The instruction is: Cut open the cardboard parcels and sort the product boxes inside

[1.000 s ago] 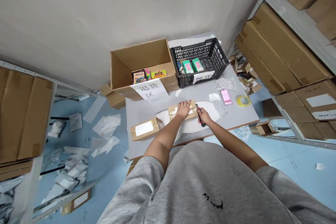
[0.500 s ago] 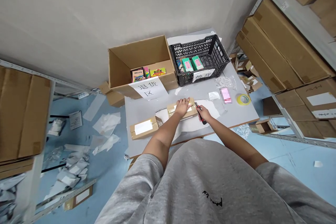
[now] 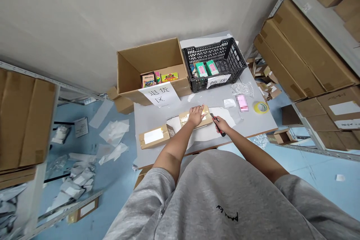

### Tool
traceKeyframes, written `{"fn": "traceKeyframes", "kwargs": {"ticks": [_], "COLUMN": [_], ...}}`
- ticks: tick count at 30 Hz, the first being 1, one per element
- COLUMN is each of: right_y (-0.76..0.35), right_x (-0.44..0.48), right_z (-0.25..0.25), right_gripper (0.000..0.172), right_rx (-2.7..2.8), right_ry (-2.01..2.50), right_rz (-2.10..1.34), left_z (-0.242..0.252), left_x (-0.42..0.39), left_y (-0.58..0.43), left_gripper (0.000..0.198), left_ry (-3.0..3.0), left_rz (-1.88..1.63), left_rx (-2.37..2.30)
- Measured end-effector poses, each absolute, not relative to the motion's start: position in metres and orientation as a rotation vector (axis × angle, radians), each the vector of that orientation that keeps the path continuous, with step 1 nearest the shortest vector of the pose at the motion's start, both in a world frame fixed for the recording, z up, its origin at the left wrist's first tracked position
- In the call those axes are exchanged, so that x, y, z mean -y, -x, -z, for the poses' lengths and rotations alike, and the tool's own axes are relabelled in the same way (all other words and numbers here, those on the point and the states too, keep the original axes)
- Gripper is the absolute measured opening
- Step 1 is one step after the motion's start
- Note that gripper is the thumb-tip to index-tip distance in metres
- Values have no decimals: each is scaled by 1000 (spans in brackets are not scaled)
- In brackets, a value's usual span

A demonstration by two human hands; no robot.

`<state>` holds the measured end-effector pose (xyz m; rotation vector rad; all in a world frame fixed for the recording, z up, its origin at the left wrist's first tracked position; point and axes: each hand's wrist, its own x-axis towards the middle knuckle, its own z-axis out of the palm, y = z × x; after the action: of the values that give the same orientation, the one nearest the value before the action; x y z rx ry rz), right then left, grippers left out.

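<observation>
Taped cardboard parcel point(image 3: 183, 119) is lying near the middle of the table, toward its near edge, on a white sheet point(image 3: 226, 115); steel shelving point(image 3: 317, 17) is standing off the table's right side, loaded with brown cartons point(image 3: 300, 52); grey-white table point(image 3: 152, 116) is carrying everything else; open cardboard box point(image 3: 152, 56) is sitting at the far edge, holding colourful retail boxes point(image 3: 149, 81) and wearing a paper sign point(image 3: 159, 94) with Chinese text; black plastic crate point(image 3: 225, 54) is sitting just beside it toward the far right corner, holding green-and-pink boxes point(image 3: 206, 69) and bearing its own paper label point(image 3: 218, 81); second taped parcel point(image 3: 146, 142) is lying near the left part of the near edge, just beside the first; yellow tape roll point(image 3: 261, 107) is sitting near the right edge, with bubble wrap point(image 3: 242, 89) and a blurred pink item point(image 3: 242, 102) close by.

Left hand point(image 3: 195, 116) is resting flat on the parcel, fingers spread, not clamping; right hand point(image 3: 222, 124) is closed around a red-and-black utility knife point(image 3: 222, 132); that hand has just shifted rightward, away from the parcel's right end; knife tip is sitting around the parcel's right corner; contact there is too small to tell.
</observation>
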<state>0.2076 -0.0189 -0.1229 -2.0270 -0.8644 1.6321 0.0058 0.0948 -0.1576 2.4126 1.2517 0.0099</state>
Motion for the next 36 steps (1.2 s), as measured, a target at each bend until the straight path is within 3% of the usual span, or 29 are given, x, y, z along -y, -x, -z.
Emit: {"fn": "traceKeyframes", "kwargs": {"ticks": [7,12,17,31,36], "right_y": [-200,-187,-185,-182,-183], "right_x": [15,-7,-4,-1,-7], "right_z": [120,114,116,108,105], "right_gripper": [24,16,19,9,17], "right_rx": [620,556,601,680,627], "right_ry": [1913,1915,1970,2063,2079], "right_rz": [-1552,-1648,-1627,-1617,-1618], "left_z": [157,159,161,158,160], "left_x": [-91,-86,-89,-92,-96], "left_y": [-9,-14,-15,-15,-15], "left_gripper": [72,72,71,68,69], "left_ry": [-2375,-2399,-2419,-2528,-2515], "left_rz": [-15,46,70,174,174], "left_rx": [-1278,-1307,-1314,-1313,-1304]}}
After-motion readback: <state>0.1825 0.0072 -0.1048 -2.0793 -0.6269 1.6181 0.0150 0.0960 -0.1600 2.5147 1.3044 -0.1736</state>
